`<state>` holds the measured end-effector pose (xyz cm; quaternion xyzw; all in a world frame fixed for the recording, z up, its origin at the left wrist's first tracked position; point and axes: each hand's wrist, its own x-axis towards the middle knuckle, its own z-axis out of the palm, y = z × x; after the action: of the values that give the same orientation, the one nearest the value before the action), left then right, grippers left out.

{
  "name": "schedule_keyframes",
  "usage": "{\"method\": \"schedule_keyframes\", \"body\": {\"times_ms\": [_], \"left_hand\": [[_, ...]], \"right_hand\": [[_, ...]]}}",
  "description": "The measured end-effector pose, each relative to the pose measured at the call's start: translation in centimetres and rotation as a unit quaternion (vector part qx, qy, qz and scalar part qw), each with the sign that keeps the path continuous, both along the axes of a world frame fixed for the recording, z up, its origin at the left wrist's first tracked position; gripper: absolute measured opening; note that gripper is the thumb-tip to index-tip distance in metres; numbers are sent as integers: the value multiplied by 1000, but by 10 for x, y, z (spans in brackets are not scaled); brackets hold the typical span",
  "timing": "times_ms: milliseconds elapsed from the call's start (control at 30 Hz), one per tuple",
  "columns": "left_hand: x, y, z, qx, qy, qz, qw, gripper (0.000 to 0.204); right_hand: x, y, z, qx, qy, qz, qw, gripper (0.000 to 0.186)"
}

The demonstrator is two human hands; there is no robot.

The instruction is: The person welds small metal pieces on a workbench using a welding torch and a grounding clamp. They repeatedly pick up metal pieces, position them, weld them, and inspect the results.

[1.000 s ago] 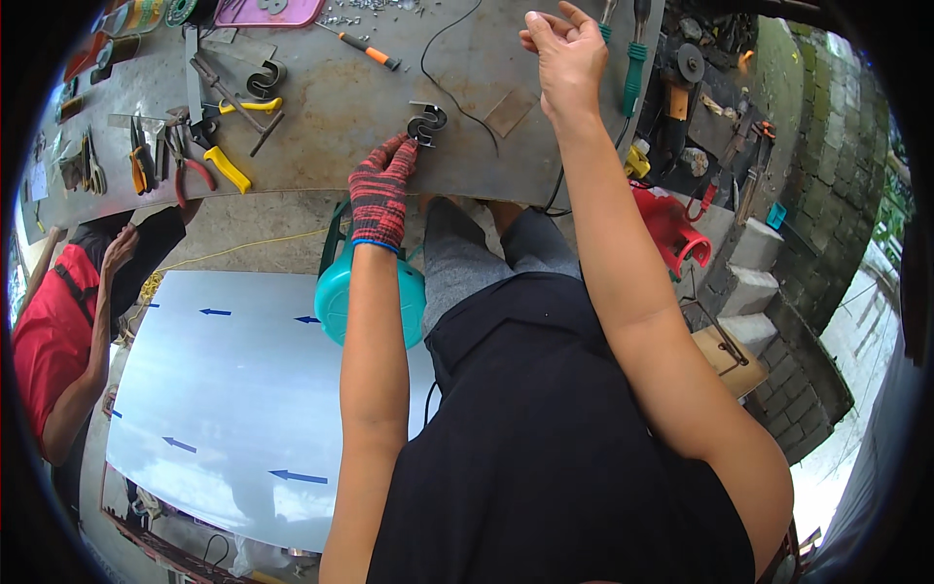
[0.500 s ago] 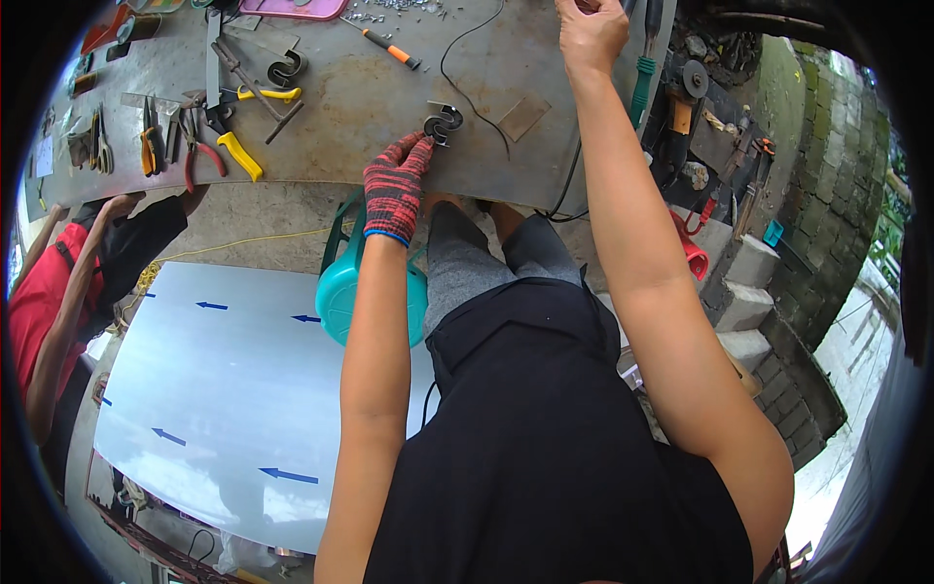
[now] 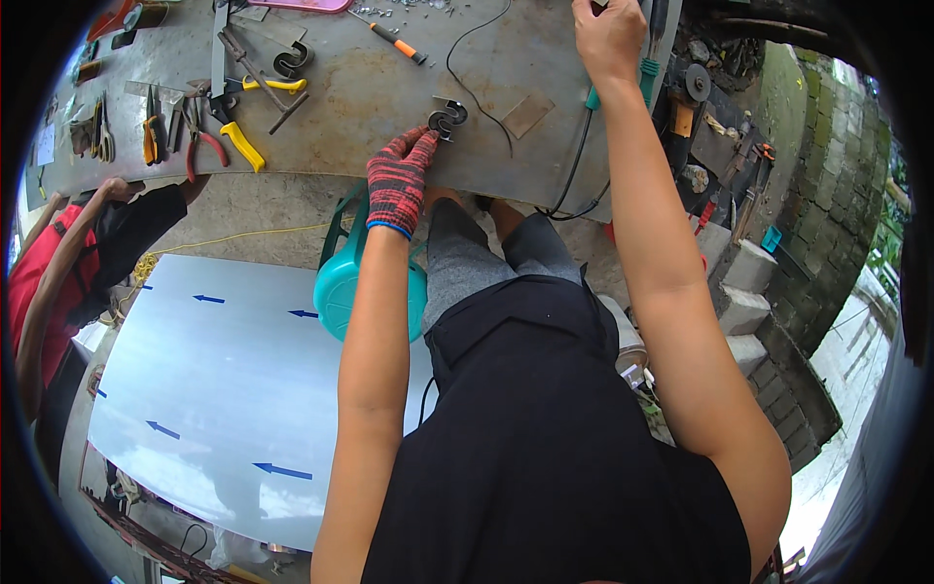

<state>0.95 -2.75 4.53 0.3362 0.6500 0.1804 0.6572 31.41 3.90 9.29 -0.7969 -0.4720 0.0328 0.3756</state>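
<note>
My left hand (image 3: 397, 180), in a red and black knitted glove, pinches the near side of an S-shaped metal piece (image 3: 448, 117) on the steel bench (image 3: 350, 107), beside a thin black wire and a small flat plate (image 3: 527, 115). My bare right hand (image 3: 608, 44) is at the bench's far right, beside green-handled tools (image 3: 647, 78); its fingers are curled round something small and dark, too hidden to name.
Pliers (image 3: 204, 146), cutters and another bent piece (image 3: 292, 60) lie left. A grinder (image 3: 689, 102) and concrete steps (image 3: 749, 268) are right. A turquoise stool (image 3: 365, 292) and large sheet (image 3: 214, 360) are below. A person in red (image 3: 49, 292) stands left.
My right hand has moved right along the far side of the bench, and its fingers have closed. My left hand still holds the S-shaped piece. The view has shifted slightly.
</note>
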Motion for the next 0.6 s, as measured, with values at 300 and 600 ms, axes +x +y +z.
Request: {"method": "schedule_keyframes", "body": {"times_ms": [300, 600], "left_hand": [[3, 1, 7, -1, 9, -5, 1000, 35], [5, 3, 11, 2, 23, -12, 1000, 37]], "right_hand": [[-10, -26, 22, 30, -66, 86, 994, 16], [-30, -59, 53, 38, -42, 110, 992, 18]]}}
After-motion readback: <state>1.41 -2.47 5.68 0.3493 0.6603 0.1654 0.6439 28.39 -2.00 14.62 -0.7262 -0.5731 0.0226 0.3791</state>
